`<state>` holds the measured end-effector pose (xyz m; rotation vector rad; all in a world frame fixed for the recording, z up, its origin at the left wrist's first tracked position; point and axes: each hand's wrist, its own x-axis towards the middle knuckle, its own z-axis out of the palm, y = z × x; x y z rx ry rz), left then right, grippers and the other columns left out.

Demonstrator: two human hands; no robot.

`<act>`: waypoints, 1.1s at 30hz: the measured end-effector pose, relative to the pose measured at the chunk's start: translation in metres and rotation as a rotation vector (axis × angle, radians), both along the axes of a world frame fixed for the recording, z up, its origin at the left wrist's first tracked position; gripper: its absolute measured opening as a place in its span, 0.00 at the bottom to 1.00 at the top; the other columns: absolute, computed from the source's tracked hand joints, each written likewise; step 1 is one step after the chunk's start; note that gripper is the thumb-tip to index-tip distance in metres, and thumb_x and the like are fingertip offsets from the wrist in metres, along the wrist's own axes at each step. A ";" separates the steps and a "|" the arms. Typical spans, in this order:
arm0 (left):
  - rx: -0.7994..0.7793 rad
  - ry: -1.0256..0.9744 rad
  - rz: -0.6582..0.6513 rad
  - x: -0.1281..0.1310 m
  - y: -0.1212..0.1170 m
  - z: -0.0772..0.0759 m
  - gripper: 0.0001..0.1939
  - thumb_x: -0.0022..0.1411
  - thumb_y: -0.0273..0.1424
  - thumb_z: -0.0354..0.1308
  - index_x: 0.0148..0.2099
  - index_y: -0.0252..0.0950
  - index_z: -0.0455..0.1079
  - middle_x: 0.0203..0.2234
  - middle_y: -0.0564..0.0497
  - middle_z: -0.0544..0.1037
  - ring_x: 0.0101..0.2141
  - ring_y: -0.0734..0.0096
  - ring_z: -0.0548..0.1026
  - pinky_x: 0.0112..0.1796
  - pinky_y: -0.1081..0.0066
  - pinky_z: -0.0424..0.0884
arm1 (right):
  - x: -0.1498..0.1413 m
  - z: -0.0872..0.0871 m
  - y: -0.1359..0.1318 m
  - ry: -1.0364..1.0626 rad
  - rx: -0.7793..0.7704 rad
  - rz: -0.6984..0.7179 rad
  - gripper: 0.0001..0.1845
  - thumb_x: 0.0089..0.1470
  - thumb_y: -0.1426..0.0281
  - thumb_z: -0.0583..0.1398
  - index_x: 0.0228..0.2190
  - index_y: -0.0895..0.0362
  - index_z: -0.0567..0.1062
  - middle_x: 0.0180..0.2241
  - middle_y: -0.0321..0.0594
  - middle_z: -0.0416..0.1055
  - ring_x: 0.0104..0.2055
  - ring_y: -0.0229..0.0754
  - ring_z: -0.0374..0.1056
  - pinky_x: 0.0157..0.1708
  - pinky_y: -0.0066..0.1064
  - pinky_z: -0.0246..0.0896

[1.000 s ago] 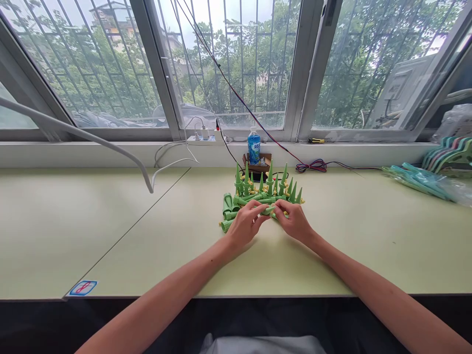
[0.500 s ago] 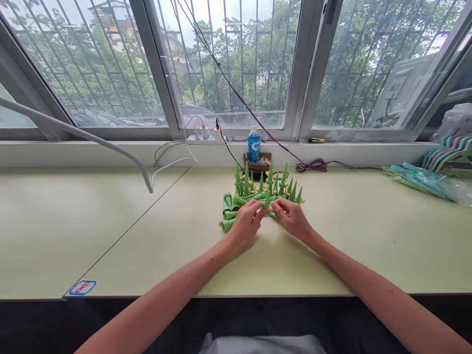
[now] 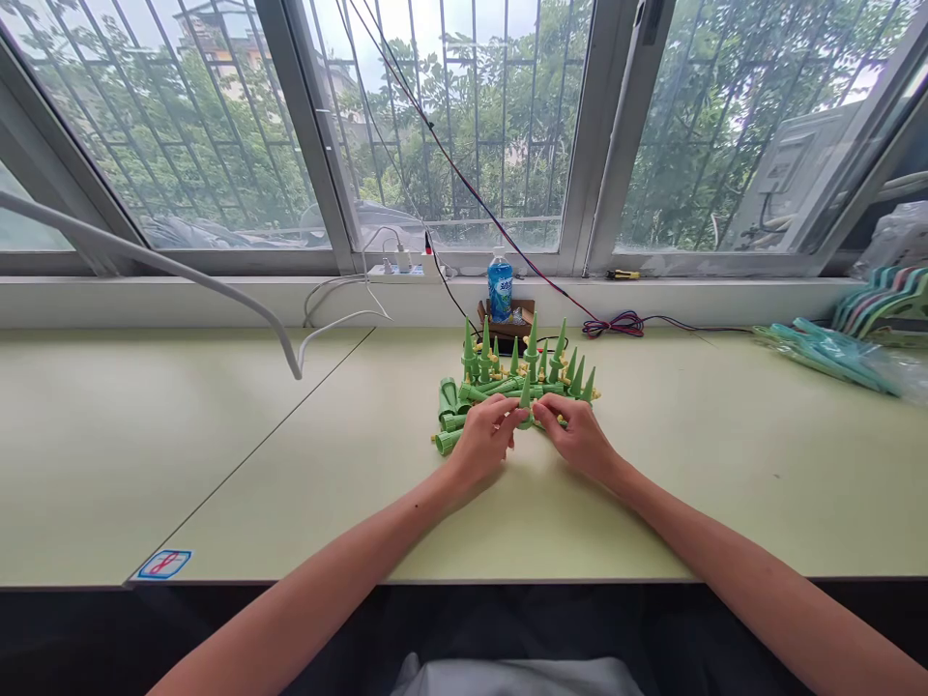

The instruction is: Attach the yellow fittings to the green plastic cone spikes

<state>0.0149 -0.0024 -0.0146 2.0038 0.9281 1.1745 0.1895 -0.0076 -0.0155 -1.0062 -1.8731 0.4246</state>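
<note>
A green plant watering spike [image 3: 526, 392] stands point up between my hands, just above the table. My left hand [image 3: 484, 431] is closed on it from the left, fingertips pressed to its lower part. From the right, my right hand [image 3: 577, 431] pinches at the spike's side, where its small yellow valve sits; the fingertips mostly hide that valve. Right behind my hands is a group of similar spikes. Several of these upright spikes [image 3: 532, 350] carry yellow valves, while other spikes [image 3: 448, 442] lie on their sides to the left.
A blue bottle [image 3: 500, 287] stands by a small brown box [image 3: 520, 327] behind the spikes. Bundled cable [image 3: 615, 325] lies to their right. Plastic-wrapped teal items [image 3: 826, 354] and hangers [image 3: 881, 304] are at far right. A white cable [image 3: 246, 300] hangs over the pale table [image 3: 217, 406].
My right hand has shifted very slightly, and the spike between my hands stands a little straighter. Its base now shows a bit more below my left fingertips.
</note>
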 end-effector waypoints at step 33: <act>-0.410 -0.156 -0.188 -0.003 0.001 0.008 0.20 0.60 0.48 0.55 0.34 0.33 0.67 0.15 0.57 0.66 0.15 0.78 0.67 0.18 0.76 0.64 | -0.001 -0.002 0.001 -0.110 0.129 -0.013 0.20 0.63 0.64 0.50 0.20 0.56 0.61 0.19 0.33 0.57 0.22 0.35 0.49 0.25 0.29 0.46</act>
